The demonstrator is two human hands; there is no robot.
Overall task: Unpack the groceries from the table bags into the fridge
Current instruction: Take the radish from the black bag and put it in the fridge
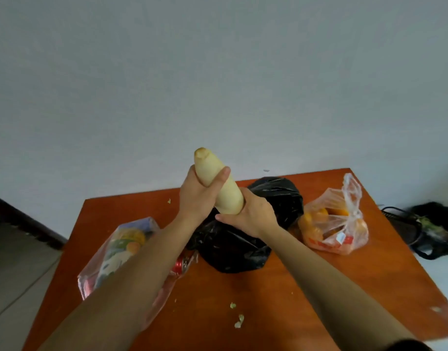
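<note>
Plain pale wall fills the upper half of the view, and below it stands an orange-brown table with a smooth, matte top.

Both forearms reach forward over the table and meet above its middle. The left hand is raised, its fingers curled round the upper part of a long pale vegetable and its thumb laid across the front. The right hand sits lower and nearer, wrapped round the thick bottom end with the thumb sticking out to the left.

The vegetable is cream-coloured, smooth and roughly cylindrical. It tilts up and to the left, and its browned, blunt tip stands clear above the left hand. It is held in the air above a crumpled, glossy black bag that lies directly beneath the hands.

Left of the black bag, partly under the left forearm, is a clear plastic bag with colourful packets and a red can. To the right lies a thin knotted bag holding orange fruit. A few small green scraps lie on the near part of the tabletop.
</note>
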